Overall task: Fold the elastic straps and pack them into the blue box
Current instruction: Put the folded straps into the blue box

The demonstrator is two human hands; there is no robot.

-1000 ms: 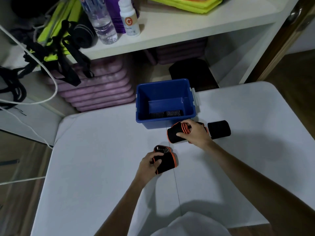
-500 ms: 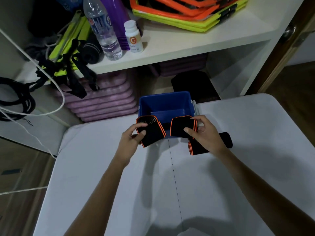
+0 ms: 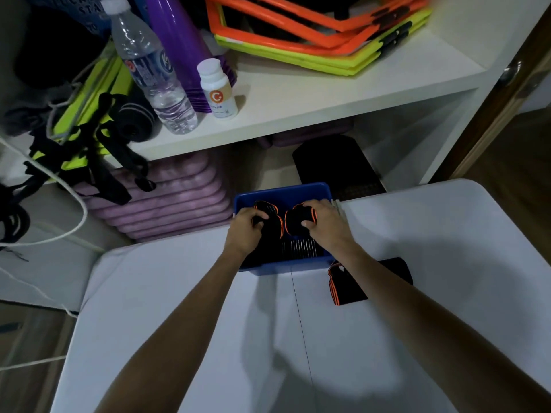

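1. Left hand [image 3: 244, 231] curls its fingers round a folded strap [image 3: 268, 216], held inside the blue box [image 3: 283, 192].
2. Right hand [image 3: 323, 223] grips another folded strap [image 3: 295, 223] at the left one's 3 o'clock.
3. A third strap [image 3: 346, 289] lies on the table [image 3: 179, 293], at the box's 5 o'clock.

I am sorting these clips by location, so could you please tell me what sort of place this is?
Probably a home storage corner for exercise gear. A white shelf holds orange and yellow frames and a water bottle; purple mats are stacked beneath it, behind a white table.
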